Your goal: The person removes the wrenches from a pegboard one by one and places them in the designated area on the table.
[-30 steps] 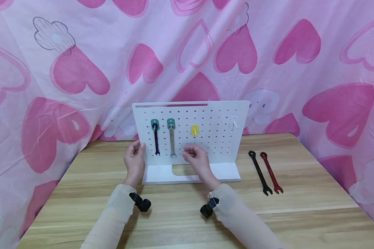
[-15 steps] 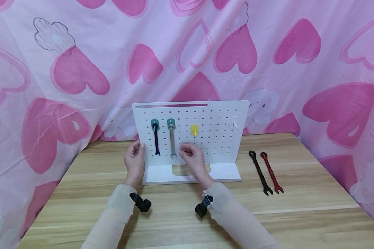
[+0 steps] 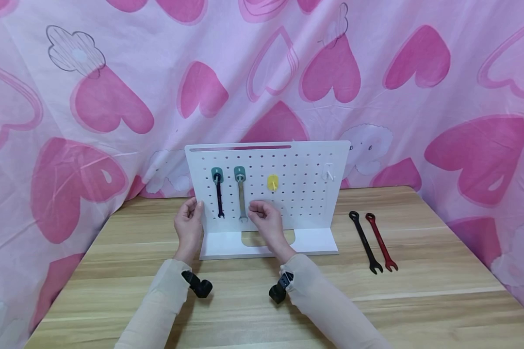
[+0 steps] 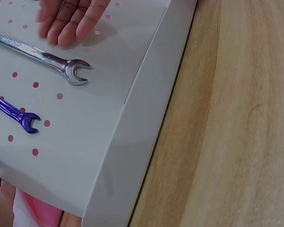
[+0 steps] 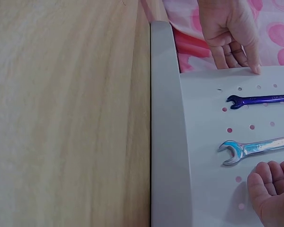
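A white pegboard stands upright on its base. My left hand grips the board's left edge, thumb in front and fingers behind, as the right wrist view shows. Two combination wrenches hang by their ring ends from green hooks: a small purple wrench on the left and a longer silver wrench beside it. My right hand hovers before the board, just right of the silver wrench's lower end. Its fingers are loosely bent, with nothing between them and the thumb.
A yellow hook and a white hook on the board carry nothing. On the wooden table, right of the board, lie a black wrench and a red wrench. A pink heart-print cloth hangs behind.
My right hand has shifted a little left along the board, closer to the silver wrench. The left hand keeps its place at the edge.
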A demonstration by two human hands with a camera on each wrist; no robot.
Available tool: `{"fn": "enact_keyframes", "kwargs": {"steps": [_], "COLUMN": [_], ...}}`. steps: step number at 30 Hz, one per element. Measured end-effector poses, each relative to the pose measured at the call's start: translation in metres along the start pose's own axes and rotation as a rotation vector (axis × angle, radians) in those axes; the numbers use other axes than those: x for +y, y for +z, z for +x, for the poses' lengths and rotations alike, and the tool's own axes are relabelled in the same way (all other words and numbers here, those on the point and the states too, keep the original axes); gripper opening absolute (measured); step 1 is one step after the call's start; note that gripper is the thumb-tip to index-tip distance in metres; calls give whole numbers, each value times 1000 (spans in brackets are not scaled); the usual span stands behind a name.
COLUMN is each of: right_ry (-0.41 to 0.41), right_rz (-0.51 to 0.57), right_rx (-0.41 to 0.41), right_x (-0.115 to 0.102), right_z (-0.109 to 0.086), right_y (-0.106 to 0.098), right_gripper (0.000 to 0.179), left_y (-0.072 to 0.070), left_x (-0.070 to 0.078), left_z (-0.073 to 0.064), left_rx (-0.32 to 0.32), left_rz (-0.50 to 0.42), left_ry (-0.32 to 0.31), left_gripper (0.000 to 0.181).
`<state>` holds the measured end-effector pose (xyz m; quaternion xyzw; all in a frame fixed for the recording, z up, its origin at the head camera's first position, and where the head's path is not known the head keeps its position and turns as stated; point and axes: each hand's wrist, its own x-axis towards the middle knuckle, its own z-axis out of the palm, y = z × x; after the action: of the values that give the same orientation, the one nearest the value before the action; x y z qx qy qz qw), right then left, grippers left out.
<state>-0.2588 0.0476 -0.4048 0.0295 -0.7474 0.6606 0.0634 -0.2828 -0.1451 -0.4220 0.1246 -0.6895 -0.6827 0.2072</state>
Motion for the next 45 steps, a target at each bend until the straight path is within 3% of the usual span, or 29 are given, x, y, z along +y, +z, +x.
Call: {"fn": "enact_keyframes", "kwargs": {"steps": [6, 25, 33, 45], "right_ry": [-4, -16, 1, 46], "right_rz": [-6, 15, 21, 77], "right_rx": [-5, 25, 29, 35], "right_x": [-1, 4, 4, 5], "right_z": [-1, -1, -2, -1], "right_y": [3, 14, 17, 23], "right_gripper": [26, 25, 25, 24], "left_y": [0, 0, -1, -1], "left_x": [1, 1, 0, 0], "left_z": [0, -1, -1, -1], "left_rx": [-1, -9, -11, 2], "left_rz": [1, 21, 14, 30], "left_ry": [-21, -9, -22, 13], "left_gripper": [30, 33, 33, 33]}}
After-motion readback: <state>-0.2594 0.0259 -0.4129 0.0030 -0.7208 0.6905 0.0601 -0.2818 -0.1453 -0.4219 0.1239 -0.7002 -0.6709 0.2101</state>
